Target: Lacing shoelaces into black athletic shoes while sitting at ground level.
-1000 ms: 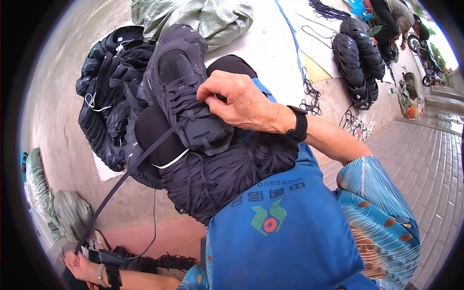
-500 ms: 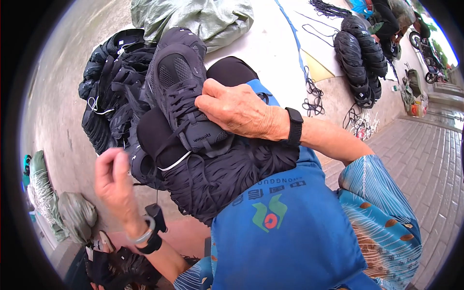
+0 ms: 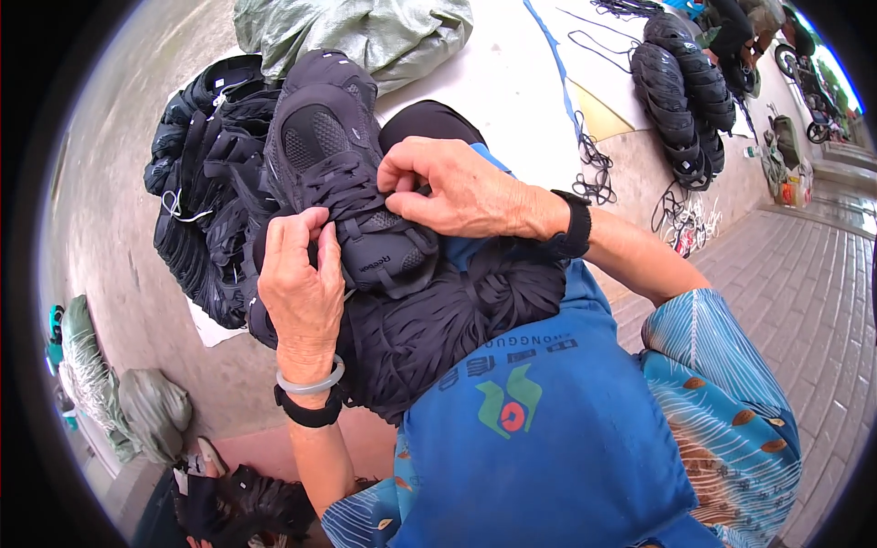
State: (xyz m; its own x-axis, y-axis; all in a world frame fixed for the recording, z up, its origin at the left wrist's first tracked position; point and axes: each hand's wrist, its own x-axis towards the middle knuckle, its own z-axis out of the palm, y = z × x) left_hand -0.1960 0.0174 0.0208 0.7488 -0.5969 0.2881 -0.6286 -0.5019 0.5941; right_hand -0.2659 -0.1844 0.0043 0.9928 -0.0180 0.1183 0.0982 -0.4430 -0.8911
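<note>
A black sneaker upper (image 3: 320,119) with mesh panels lies across my lap, its toe pointing away from me and its tongue toward me. Black shoelace (image 3: 345,185) crosses its front in several rows. My left hand (image 3: 300,279) is at the left eyelet edge, thumb and fingertips pinched together on the lace. On the opposite edge, my right hand (image 3: 461,189) has its fingers curled, thumb against forefinger, at the lace there. The strand inside each pinch is mostly hidden. Beneath the upper, a thick bundle of black laces (image 3: 411,333) rests on my blue apron (image 3: 557,438).
A pile of black shoe uppers (image 3: 206,173) stands left of my lap. Beyond it is a pale green woven sack (image 3: 356,32). Tied stacks of black uppers (image 3: 681,100) lie at far right, near loose black cords (image 3: 594,169). Another person (image 3: 744,32) sits at the upper right.
My left hand has come in from the left and closed at the upper's left eyelet edge. My right hand has shifted slightly, its fingers now at the right edge of the laces.
</note>
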